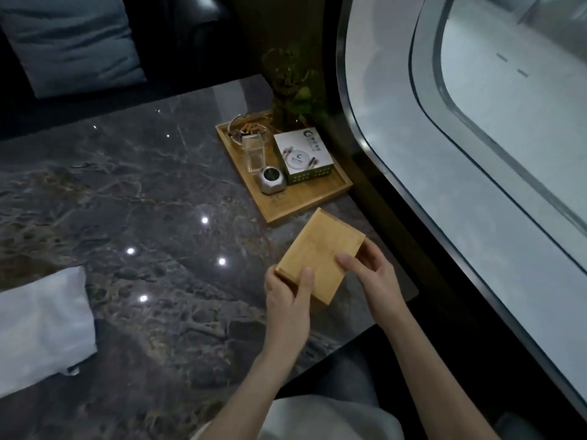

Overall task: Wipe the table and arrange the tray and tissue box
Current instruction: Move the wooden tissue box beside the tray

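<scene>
A plain wooden tissue box (320, 249) is tilted, just in front of the wooden tray (305, 208), near the right edge of the dark marble table (143, 192). My left hand (287, 300) grips its near left corner, thumb on top. Holding its right side is my right hand (371, 277). The tray carries a glass ashtray with butts (247, 128), a clear upright container (254, 154), a small metal cube-shaped object (271, 182), a white and green printed box (303, 155) and a potted plant (290, 90). A white cloth (41, 325) lies folded at the table's left.
A curved window frame (381, 147) runs close along the table's right edge. A dark sofa with a blue-grey cushion (70, 42) stands behind the table. My lap and pale clothing (327, 417) sit below the table's near edge.
</scene>
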`<state>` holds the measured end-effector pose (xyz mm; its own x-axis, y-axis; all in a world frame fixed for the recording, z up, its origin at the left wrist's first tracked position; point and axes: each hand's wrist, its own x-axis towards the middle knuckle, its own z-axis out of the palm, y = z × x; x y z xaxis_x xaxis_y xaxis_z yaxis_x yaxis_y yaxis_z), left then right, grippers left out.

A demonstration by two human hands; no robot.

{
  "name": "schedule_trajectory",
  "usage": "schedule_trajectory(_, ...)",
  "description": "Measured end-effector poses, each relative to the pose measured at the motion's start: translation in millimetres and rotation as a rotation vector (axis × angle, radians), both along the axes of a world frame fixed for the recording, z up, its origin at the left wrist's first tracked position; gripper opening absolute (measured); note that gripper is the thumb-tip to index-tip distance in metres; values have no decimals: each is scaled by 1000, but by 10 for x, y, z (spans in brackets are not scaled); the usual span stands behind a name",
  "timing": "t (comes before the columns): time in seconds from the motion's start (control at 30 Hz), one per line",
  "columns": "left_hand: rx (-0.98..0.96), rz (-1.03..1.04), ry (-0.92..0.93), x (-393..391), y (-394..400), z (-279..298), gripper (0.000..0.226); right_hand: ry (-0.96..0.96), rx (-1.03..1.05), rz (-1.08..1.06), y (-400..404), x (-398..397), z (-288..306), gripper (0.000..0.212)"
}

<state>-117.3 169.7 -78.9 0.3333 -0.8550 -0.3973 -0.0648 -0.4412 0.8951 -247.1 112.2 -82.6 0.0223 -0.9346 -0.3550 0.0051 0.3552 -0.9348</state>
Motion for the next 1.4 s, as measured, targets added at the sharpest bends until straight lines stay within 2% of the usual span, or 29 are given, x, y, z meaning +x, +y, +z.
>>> schedule_trajectory(0.27,2,-28,-2,-131,98,-131,60,-40,40,0,83,-149,-129,38)
schedule_trajectory(0.37,19,-63,-23,-129,108,-143,78,-64,71,-7,83,-190,-180,42)
schedule_trajectory(0.4,3,-73,-66,-124,120,-125,87,-96,98,-27,84,-205,-207,47)
schedule_trajectory(0.47,-86,-129,-283,-103,136,-82,102,-180,135,-88,78,-218,-277,47)
schedule_trajectory(0.57,-187,-314,-710,-89,118,-85,103,-116,129,-107,98,-185,-356,38)
schedule_trajectory(0.6,-196,-353,-799,-102,107,-86,102,-88,129,-99,111,-155,-374,38)
schedule_trajectory(0.67,-187,-373,-861,-136,100,-93,102,-49,131,-94,130,-101,-395,40)
schedule_trajectory(0.87,-208,-323,-678,-158,118,-87,91,17,110,-90,91,-55,-323,37)
schedule_trajectory(1.1,-173,-222,-518,0,92,-6,88,272,7,-5,15,-55,-250,37)
schedule_trajectory(1.2,-106,-159,-382,127,75,31,85,426,-85,77,-36,-26,-186,36)
schedule_trajectory(1.4,51,-40,-19,282,100,-123,67,608,-252,192,-108,154,-133,36)
